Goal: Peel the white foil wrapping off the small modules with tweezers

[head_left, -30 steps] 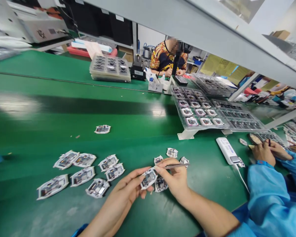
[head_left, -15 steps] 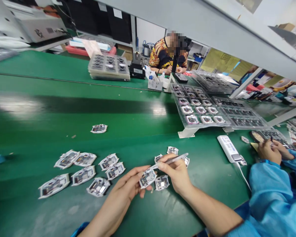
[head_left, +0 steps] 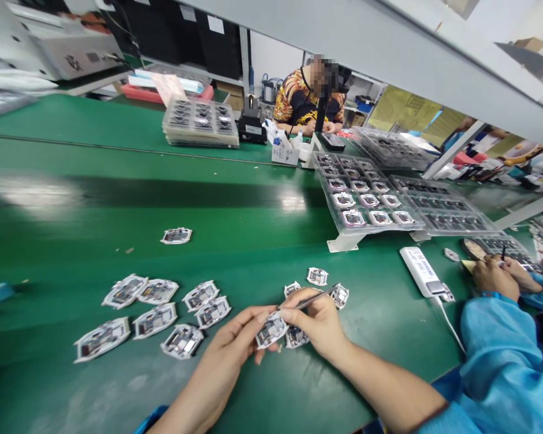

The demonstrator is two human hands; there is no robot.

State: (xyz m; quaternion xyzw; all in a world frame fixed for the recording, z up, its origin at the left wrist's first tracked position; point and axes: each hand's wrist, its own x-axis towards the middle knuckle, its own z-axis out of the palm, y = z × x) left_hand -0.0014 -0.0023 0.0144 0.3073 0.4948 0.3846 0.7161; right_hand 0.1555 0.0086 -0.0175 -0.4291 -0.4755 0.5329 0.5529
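Note:
My left hand (head_left: pixel 233 337) pinches a small circuit module with a white film border (head_left: pixel 271 331) between thumb and fingers. My right hand (head_left: pixel 317 322) holds fine metal tweezers (head_left: pixel 308 301), their tip at the module's upper edge. Just below my hands, a similar module (head_left: pixel 296 337) lies on the green conveyor belt (head_left: pixel 253 253), partly covered by my fingers. Several more modules lie nearby, including one (head_left: pixel 317 276) above my right hand and a loose group to the left, nearest (head_left: pixel 182 341).
A clear tray of modules (head_left: pixel 366 193) stands on a white bracket ahead right, beside a white power bank (head_left: pixel 420 271) with a cable. A co-worker's blue-sleeved hands (head_left: pixel 495 277) work at the right. Another person (head_left: pixel 308 99) sits across the belt beyond a stack of trays (head_left: pixel 200 123).
My right hand has lowered the tweezers from pointing up and right, bringing their tip to the module's edge. My left hand still holds the module, and the view has shifted slightly.

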